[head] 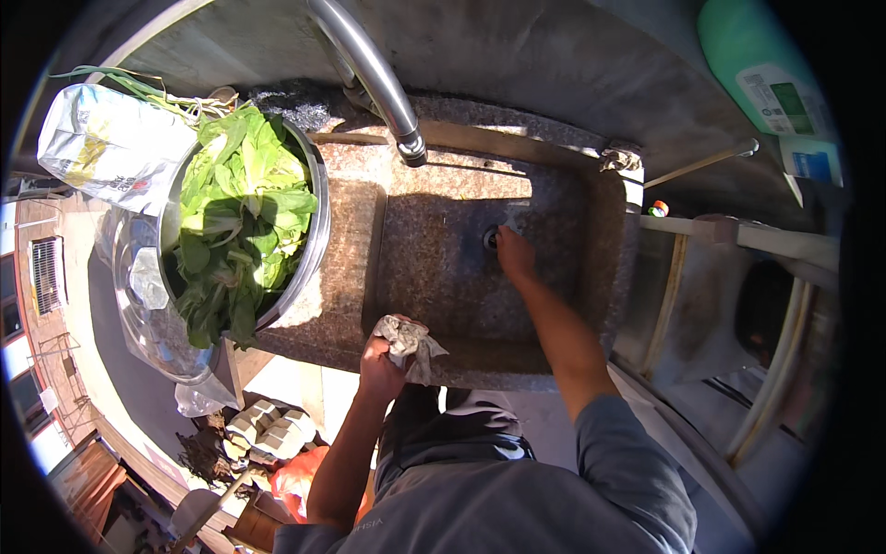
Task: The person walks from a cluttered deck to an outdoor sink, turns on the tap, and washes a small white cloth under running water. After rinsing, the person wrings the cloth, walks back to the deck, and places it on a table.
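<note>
A stone sink (443, 277) lies before me, partly sunlit. My right hand (517, 255) reaches into its basin, fingers at the edge of the round drain (492, 237); whether they grip anything is hidden. Near the front rim, my left hand (384, 367) is closed on a crumpled, pale cloth (405, 337). A curved metal faucet (387, 90) hangs over the basin from the back, with no water seen flowing. To the left, a large metal pot (320, 228) is heaped with leafy greens (256, 201), some drooping over its rim.
Left of the pot lie a printed white bag (118, 145), green onions (149, 90) and clear plastic (131, 305). A crumpled rag (621, 156) rests on the sink's back right corner. A green bottle (747, 62) stands at upper right. Below left are egg cartons (273, 429) and a red bag (299, 478).
</note>
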`<action>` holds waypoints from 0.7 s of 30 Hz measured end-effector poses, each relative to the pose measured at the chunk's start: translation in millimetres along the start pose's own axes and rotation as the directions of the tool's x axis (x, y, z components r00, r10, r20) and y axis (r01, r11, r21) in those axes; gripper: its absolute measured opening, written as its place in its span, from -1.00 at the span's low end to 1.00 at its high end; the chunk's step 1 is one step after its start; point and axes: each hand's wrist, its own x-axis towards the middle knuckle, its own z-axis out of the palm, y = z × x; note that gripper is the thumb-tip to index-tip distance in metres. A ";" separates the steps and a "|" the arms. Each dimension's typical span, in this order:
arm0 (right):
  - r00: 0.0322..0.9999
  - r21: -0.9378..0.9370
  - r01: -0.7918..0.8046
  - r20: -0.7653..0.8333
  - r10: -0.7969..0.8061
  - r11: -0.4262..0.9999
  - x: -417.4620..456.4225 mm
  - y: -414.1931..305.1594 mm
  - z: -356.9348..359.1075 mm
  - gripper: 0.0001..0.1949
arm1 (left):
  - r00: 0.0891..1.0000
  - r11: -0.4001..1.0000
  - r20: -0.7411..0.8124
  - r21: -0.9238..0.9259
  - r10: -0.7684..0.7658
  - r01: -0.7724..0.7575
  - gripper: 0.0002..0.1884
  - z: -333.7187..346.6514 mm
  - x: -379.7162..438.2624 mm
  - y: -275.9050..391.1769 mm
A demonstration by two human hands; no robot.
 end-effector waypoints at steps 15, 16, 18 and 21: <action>0.815 0.567 -0.481 0.008 -0.580 -0.668 165.5 -243.5 -107.5 -0.61 | 0.982 0.980 0.042 0.072 0.183 -0.186 -0.66 47.3 47.7 31.3; 0.797 0.542 -0.500 -0.019 -0.604 -0.676 167.4 -247.8 -97.1 -0.61 | 0.970 0.958 0.008 0.158 0.242 -0.240 -0.66 42.2 45.7 28.8; 0.854 0.535 -0.493 0.147 -0.498 -0.686 140.0 -259.4 -106.4 -0.64 | 0.960 0.953 -0.058 0.146 0.275 -0.264 -0.65 32.4 37.7 24.2; 0.655 0.429 -0.618 -0.182 -0.733 -0.659 142.9 -211.4 -91.9 -0.59 | 0.979 0.978 -0.061 -0.055 0.196 -0.199 -0.63 53.6 48.9 31.5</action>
